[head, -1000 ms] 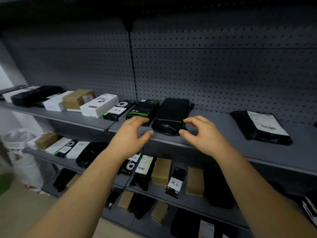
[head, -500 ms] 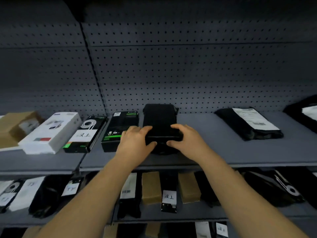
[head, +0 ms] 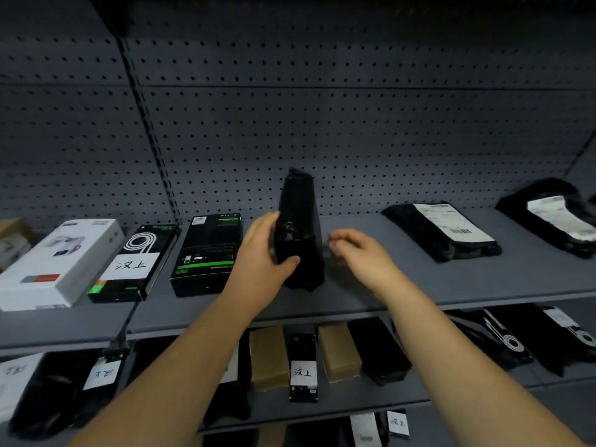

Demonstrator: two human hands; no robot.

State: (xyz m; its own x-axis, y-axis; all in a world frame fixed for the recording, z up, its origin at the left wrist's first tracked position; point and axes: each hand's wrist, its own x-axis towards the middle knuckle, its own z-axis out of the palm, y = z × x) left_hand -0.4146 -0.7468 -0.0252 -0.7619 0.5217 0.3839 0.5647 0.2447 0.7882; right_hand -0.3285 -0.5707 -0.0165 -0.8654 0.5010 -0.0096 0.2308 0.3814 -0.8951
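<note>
Grey pegboard backed the shelf where we worked, and we took our bearings from the black box with the green stripe lying flat on it. Just right of that box stood the black pouch, tipped up on its lower end. Half a second earlier it had lain flat in the same spot under both our hands. Our left hand now gripped it, thumb across the front and fingers behind. Our right hand had let go and hung just past the pouch, on the side away from the box, its fingers loosely bent, blurred and holding nothing. We judged the pouch freed from the shelf and ready to be turned or carried off one-handed.
</note>
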